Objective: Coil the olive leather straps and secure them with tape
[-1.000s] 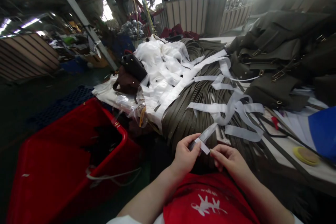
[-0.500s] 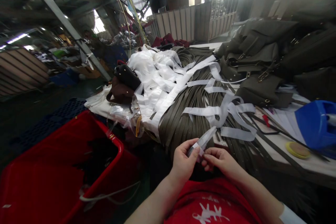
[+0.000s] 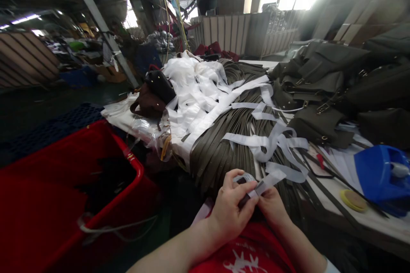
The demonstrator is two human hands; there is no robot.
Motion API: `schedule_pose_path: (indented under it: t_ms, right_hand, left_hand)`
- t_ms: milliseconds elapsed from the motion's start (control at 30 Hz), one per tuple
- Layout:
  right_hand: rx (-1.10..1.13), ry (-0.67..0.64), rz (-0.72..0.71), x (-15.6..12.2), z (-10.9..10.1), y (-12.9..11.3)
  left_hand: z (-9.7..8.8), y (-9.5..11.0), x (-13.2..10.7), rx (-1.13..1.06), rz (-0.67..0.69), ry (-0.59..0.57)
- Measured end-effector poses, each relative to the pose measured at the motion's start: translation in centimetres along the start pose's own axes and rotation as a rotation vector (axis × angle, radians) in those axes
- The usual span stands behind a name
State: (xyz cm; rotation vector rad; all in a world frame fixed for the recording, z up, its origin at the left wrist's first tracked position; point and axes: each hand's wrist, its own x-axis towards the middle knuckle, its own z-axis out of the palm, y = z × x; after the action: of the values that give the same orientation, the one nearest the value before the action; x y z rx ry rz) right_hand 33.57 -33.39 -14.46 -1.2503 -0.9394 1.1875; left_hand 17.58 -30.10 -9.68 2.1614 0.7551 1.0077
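Observation:
My left hand [image 3: 232,204] is closed, thumb and fingers pinching a translucent white strip [image 3: 273,178] that is wrapped around a small dark piece; what that piece is I cannot make out. Close beside it, my right hand [image 3: 272,205] is closed on the same strip, its fingertips partly hidden behind it. One end of the strip sticks out to the right above my right hand. Just beyond both hands lies a thick bundle of dark olive straps [image 3: 218,149], with loose white strips [image 3: 246,138] curling over it.
A white heap of strips [image 3: 185,89] covers the table's middle. Dark bags [image 3: 320,72] are piled at right, near a blue container [image 3: 374,175] and a yellow round disc [image 3: 353,200]. A brown bag [image 3: 149,104] lies at left. Below stands a red bin [image 3: 57,149].
The camera view has shifted. My left hand has turned over the wrapped piece, and the strip's end now points right, above my right hand. Both hands are closer together.

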Motion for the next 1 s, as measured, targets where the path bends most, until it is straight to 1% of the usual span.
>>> schedule_pose_path:
  t_ms: [100,167,267,333,367,433,600,667,733,767,800,833,900,933,1000]
  right_hand:
    - [-0.016,0.029,-0.017,-0.1,-0.2,0.3]
    - [0.025,0.035,-0.01,-0.4,-0.2,0.5]
    - [0.277,-0.01,0.098,-1.5,0.1,0.7]
    - [0.456,-0.074,0.173,-2.2,0.1,0.7]
    - [0.504,-0.103,0.19,-2.4,0.1,0.6]
    - [0.542,-0.129,0.202,-2.8,0.0,0.6]
    - [0.506,-0.094,0.266,-2.7,0.0,0.1]
    - [0.466,-0.074,0.243,-2.5,0.1,-0.2]
    - [0.423,-0.067,0.199,-2.2,0.3,-0.4]
    - [0.402,-0.069,0.178,-2.1,0.3,-0.5]
    - [0.386,-0.074,0.163,-2.1,0.4,-0.5]
    - [0.366,-0.078,0.154,-2.0,0.4,-0.4]
    - [0.302,-0.08,0.145,-1.8,0.3,-0.3]
    - [0.258,-0.074,0.145,-1.8,0.2,-0.2]
    - [0.165,-0.057,0.148,-1.6,0.0,0.0]
  left_hand:
    - [0.3,-0.1,-0.5,0.037,0.071,0.014]
    - [0.6,-0.4,-0.9,0.083,0.152,0.059]
    - [0.9,-1.0,-1.4,0.19,0.246,0.124]
    - [0.8,-1.2,-1.5,0.229,0.26,0.141]
    - [0.8,-1.3,-1.4,0.231,0.257,0.138]
    - [0.6,-1.3,-1.3,0.208,0.24,0.124]
    - [0.3,-1.1,-1.2,0.065,0.186,0.062]
    - [0.0,-1.1,-1.2,-0.011,0.13,0.103]
    - [-0.4,-1.3,-1.0,-0.042,0.026,0.18]
    - [-0.7,-1.4,-0.8,-0.042,-0.029,0.195]
    - [-1.0,-1.5,-0.5,-0.042,-0.074,0.183]
    - [-1.2,-1.6,-0.2,-0.049,-0.107,0.145]
    - [-1.6,-1.8,0.4,-0.083,-0.143,0.052]
    - [-1.7,-1.8,0.6,-0.096,-0.152,0.025]
    - [-1.8,-1.7,0.8,-0.096,-0.167,0.021]
